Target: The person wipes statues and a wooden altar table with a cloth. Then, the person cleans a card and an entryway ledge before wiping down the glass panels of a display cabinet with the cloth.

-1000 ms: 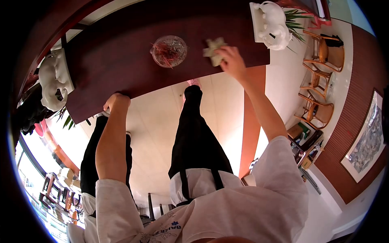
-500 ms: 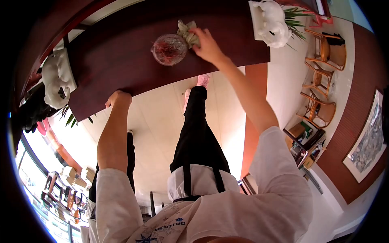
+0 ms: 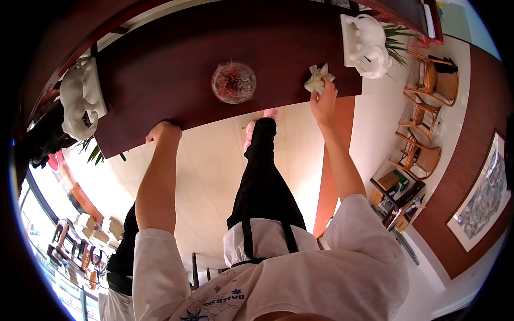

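A crumpled pale cloth (image 3: 318, 78) is pinched in the fingers of my right hand (image 3: 325, 102), on the right part of the dark red table (image 3: 171, 80) near its front edge. My left hand (image 3: 166, 131) rests closed at the front edge on the left side, its fingers curled down and partly hidden. Between the two hands, further in on the tabletop, stands a round clear glass bowl (image 3: 234, 83) with thin reddish sticks or strands in it. Neither hand touches the bowl.
White animal figurines stand at both ends, one at left (image 3: 80, 99) and one at right (image 3: 368, 47), with green plant leaves (image 3: 397, 43) beside them. Wooden chairs (image 3: 425, 158) and a framed picture (image 3: 478, 195) are on the right. Another person's dark-clothed leg (image 3: 122, 251) shows at lower left.
My right hand has moved right with the cloth, away from the glass bowl toward the table's right end. My left hand stays at the front edge. The view has shifted slightly.
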Tool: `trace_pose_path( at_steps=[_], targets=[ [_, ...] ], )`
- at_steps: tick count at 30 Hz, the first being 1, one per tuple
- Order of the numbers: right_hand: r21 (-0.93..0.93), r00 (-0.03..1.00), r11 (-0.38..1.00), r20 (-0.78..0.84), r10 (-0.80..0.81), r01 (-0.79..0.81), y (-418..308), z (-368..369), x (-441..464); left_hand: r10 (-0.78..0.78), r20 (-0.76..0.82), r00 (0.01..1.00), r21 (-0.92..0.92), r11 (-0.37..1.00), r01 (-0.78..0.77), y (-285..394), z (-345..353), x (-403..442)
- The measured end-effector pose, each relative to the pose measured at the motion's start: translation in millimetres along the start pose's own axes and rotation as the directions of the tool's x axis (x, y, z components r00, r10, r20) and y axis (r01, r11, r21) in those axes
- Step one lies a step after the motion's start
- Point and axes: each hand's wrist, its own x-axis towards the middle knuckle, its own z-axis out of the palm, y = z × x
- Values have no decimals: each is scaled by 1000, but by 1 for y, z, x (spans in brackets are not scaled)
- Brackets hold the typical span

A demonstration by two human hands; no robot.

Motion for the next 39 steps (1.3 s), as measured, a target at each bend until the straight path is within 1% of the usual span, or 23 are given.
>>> trace_pose_path(
  at_steps=[1,2,3,4,5,6,7,8,10,12,13,14,16,17,18,20,21,24,25,28,32,36,39],
  targets=[
    [50,999,998,25,32,-33,-10,5,-8,-83,-37,996,-227,971,72,0,0,-5],
    [-2,999,1000,40,-22,22,-19,7,-14,-138,-48,989,-377,920,110,2,1,-13],
    [-54,996,995,57,-76,79,-27,8,-19,-176,-45,983,-486,864,132,4,3,-21],
    [-106,988,985,79,-130,138,-37,4,-25,-202,-54,978,-531,835,143,4,1,-27],
    [-320,981,928,57,-184,193,-83,-19,-25,-224,-59,973,-560,814,153,5,-1,-34],
    [-158,974,961,7,-228,226,-105,-20,-25,-240,-65,969,-584,796,158,6,-2,-39],
    [9,964,964,-45,-264,264,-122,-18,-24,-262,-71,963,-606,778,167,7,-3,-44],
    [173,954,939,-98,-285,298,-136,-11,-27,-276,-77,958,-619,767,171,7,-5,-46],
    [293,976,942,92,-199,164,-172,19,-41,-276,-89,957,-623,765,162,6,-8,-52],
    [247,969,951,113,-221,188,-198,39,-36,-268,-102,958,-624,767,148,7,-8,-55],
    [225,965,953,119,-232,201,-204,46,-30,-260,-61,964,-640,751,162,4,2,-27],
    [218,965,955,120,-232,203,-205,51,-25,-250,-22,968,-655,735,175,-4,18,25],
    [205,964,959,135,-227,197,-203,56,-19,-233,-10,972,-660,732,169,-5,15,34],
    [261,958,939,118,-261,224,-200,58,-17,-224,-29,974,-650,744,152,2,3,-14],
    [254,943,929,122,-308,270,-197,57,-12,-218,-47,975,-641,755,138,5,-5,-42],
    [235,905,899,129,-405,369,-193,50,4,-220,-46,974,-641,755,140,5,-7,-43],
    [240,905,916,208,-371,321,-189,49,12,-220,-44,975,-640,755,141,5,-7,-44],
    [196,797,827,224,-561,527,-179,46,41,-237,-45,970,-650,745,152,6,-8,-50],
    [252,762,806,268,-589,535,-175,46,52,-239,-52,970,-643,751,151,6,-9,-52],
    [259,658,727,310,-686,635,-171,41,77,-252,-80,964,-631,762,147,6,-9,-53],
    [334,554,674,391,-735,659,-170,40,103,-271,-94,958,-648,747,147,7,-6,-50],
    [394,519,642,382,-765,658,-171,42,108,-251,-69,966,-666,733,143,5,-7,-47],
    [332,565,686,397,-724,647,-172,30,100,-258,-68,964,-655,740,152,5,-8,-48]
  ],
)
